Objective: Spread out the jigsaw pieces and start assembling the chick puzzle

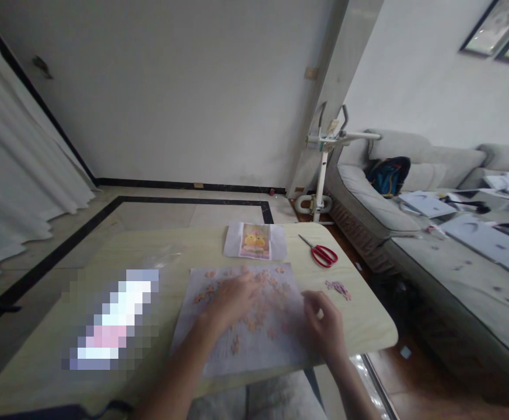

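Many small orange-pink pieces that look like jigsaw pieces (258,312) lie scattered on a large white sheet (219,361) on the table. My left hand (239,294) reaches over them from the left, fingers stretched out and blurred by motion; I see nothing held in it. At the sheet's right edge my right hand (324,321) has its fingers curled in; whether anything is in them is hidden. Beyond the sheet lies a picture (254,240) with yellow figures, on white paper. A small heap of pinkish-purple pieces (338,289) sits right of the sheet.
Red-handled scissors (323,255) lie at the table's far right. On the left of the pale wooden table (368,332) is a pixelated bright object (114,318), with clear plastic (160,256) behind it. A grey sofa (394,227) and a white exercise machine (321,169) stand beyond.
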`<control>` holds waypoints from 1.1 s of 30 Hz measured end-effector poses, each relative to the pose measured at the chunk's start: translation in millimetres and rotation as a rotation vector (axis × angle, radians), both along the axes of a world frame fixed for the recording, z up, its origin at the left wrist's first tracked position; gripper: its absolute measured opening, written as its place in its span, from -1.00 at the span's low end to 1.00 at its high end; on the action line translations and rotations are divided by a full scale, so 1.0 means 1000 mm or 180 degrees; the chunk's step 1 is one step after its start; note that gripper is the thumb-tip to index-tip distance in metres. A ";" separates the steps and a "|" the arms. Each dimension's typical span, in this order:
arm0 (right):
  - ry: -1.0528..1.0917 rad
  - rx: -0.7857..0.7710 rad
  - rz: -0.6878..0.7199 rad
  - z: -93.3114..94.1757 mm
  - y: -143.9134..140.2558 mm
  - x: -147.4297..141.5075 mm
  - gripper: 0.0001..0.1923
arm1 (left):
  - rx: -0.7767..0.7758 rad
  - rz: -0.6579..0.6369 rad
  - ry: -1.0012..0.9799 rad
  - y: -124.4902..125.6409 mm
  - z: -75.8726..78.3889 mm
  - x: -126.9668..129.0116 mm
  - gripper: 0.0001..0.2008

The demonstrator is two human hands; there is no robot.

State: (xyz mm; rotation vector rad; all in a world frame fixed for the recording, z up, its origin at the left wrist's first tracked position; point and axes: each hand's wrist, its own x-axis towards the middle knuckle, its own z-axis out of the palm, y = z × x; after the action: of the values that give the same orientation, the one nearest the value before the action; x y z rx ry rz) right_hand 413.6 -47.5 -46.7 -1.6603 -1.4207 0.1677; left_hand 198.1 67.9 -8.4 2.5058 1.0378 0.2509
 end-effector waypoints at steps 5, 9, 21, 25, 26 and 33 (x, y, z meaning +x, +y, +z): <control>-0.0064 -0.0061 0.0068 0.004 0.011 0.002 -0.84 | 0.0078 -0.0085 -0.0207 0.001 -0.007 -0.003 -0.77; -0.0114 0.0006 0.0051 0.007 0.020 0.001 -0.83 | 0.0197 -0.0060 -0.0567 0.000 -0.010 -0.003 -0.87; -0.0359 -0.0845 0.0561 0.012 0.004 -0.016 -0.78 | 0.0252 0.0391 -0.1651 0.010 -0.023 -0.005 -0.83; -0.0446 -0.0752 0.0277 0.011 0.007 -0.017 -0.76 | 0.0155 0.0346 -0.1485 0.010 -0.020 -0.005 -0.83; -0.0493 -0.0761 0.0245 0.011 0.009 -0.017 -0.76 | 0.0152 0.0306 -0.1477 0.010 -0.019 -0.005 -0.84; -0.0727 -0.0873 0.0260 0.013 0.021 -0.014 -0.81 | 0.0043 0.0327 -0.1442 0.008 -0.016 -0.002 -0.80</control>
State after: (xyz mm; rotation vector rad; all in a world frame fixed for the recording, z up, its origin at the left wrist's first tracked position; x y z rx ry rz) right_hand 399.3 -26.8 -34.0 -1.8920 -1.6995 0.2335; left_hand 195.8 75.8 -24.7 2.2526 0.9712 0.8140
